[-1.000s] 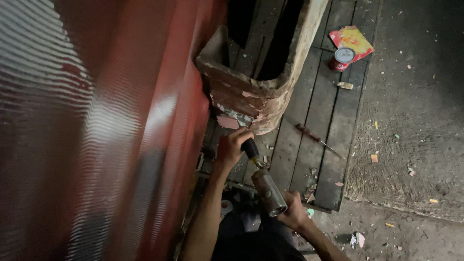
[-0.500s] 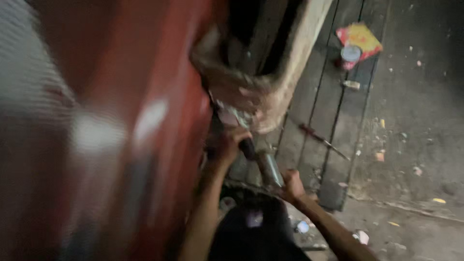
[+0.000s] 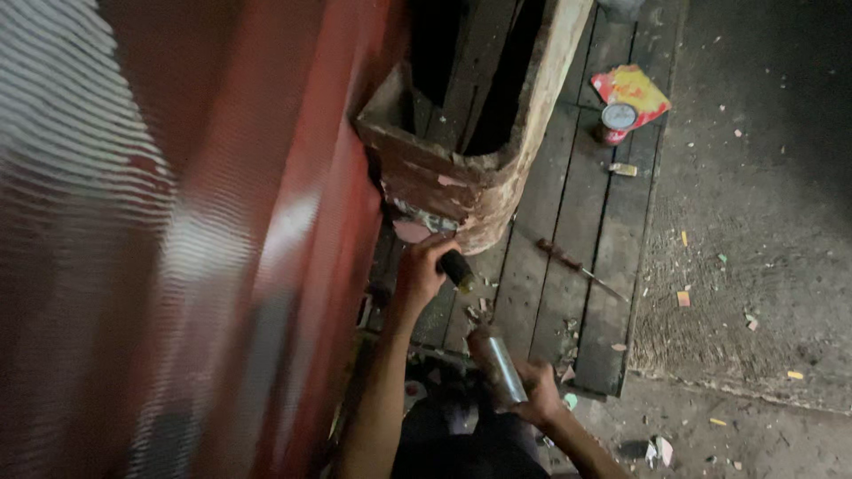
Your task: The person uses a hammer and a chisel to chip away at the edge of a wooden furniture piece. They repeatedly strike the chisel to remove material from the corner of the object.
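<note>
Your left hand (image 3: 419,270) clamps black-handled tool (image 3: 457,268), tip at rusty corner (image 3: 470,200); right hand (image 3: 537,395) wraps metal cylinder (image 3: 499,365), poised behind handle.

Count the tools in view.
3: a black-handled tool in the left hand, a metal cylinder in the right hand, a screwdriver on the planks. Others may be hidden.

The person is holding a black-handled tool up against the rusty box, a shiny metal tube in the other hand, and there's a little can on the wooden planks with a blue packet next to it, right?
Nearly. In the head view, the packet beside the can is red and yellow, not blue. The rest stands: left hand holds the black-handled tool, right hand the metal tube.
</note>
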Demonstrator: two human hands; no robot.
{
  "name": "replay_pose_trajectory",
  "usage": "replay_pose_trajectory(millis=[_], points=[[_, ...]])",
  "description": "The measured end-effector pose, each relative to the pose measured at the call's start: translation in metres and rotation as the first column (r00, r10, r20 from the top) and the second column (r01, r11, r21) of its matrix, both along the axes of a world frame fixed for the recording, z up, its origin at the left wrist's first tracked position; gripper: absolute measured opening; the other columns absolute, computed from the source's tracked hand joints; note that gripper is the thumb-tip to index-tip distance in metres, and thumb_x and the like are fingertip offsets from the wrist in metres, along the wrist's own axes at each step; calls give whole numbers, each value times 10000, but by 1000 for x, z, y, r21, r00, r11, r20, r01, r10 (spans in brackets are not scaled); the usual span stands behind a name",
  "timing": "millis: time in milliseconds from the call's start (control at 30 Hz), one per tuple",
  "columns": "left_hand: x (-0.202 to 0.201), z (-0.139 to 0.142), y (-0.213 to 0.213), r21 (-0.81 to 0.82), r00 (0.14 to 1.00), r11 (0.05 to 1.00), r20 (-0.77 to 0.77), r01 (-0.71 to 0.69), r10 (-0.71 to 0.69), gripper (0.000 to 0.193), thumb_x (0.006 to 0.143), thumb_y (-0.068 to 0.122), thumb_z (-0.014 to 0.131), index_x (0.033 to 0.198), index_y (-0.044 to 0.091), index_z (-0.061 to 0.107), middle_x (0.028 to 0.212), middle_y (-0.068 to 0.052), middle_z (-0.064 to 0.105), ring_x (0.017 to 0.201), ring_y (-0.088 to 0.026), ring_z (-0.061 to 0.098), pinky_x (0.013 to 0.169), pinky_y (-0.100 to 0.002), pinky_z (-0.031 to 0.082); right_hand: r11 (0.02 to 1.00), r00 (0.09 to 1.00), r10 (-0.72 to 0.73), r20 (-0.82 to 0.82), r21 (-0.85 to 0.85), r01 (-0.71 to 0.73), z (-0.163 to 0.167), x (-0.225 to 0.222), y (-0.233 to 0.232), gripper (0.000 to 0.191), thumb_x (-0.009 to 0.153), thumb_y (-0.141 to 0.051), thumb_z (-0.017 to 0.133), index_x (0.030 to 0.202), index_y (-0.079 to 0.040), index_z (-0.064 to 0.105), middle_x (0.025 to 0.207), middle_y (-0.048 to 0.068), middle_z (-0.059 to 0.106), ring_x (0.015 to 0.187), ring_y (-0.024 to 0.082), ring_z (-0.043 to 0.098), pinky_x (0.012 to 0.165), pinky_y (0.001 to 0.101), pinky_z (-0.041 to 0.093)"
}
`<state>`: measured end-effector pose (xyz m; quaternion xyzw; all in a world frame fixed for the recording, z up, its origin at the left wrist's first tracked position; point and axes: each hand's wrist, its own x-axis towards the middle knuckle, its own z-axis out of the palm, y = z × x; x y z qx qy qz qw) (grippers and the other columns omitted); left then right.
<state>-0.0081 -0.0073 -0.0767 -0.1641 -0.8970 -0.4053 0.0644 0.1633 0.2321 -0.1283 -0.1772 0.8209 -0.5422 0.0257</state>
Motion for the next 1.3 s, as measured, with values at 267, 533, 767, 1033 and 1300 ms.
replay_pose_trajectory(millis=[267,533,767,1033,1300], points=[[-5,9,19,74,999,997,-32,4,-2,303,685,-97,737,929,77,687,893,-109,687,835,-322,711,685,-410,526,978,985,133,-109,-145,-148,11,-32,26,268,883,-259,757,967,-5,739,643,51,710,516,148,710,433,274,552],[-26,1,12,75,1000,997,-1,3,-3,215,756,-50,722,931,70,687,908,-112,683,864,-319,695,701,-408,515,987,961,69,-267,-122,-105,67,-48,36,186,917,-224,679,923,-40,703,785,115,718,724,210,702,649,381,556],[-39,-43,-46,271,962,938,226,-216,157,115,899,13,671,973,92,714,922,-82,686,851,-265,680,743,-373,517,961,899,-211,384,249,119,-14,-120,-21,146,813,-121,709,870,13,708,736,179,706,678,189,677,613,388,544],[-12,-35,-31,106,996,993,79,-53,45,132,891,36,710,998,112,711,963,-117,686,740,-281,681,643,-377,511,979,924,-169,343,168,116,-1,-80,-32,123,720,-42,733,811,39,750,695,188,734,673,92,695,599,347,560],[-2,-13,-11,243,1000,970,-8,6,-4,262,777,-49,680,1009,71,666,930,-137,693,858,-314,715,717,-376,532,982,899,-186,396,104,157,-8,-47,-28,92,750,-49,723,741,43,730,605,143,721,633,38,625,551,330,540]])
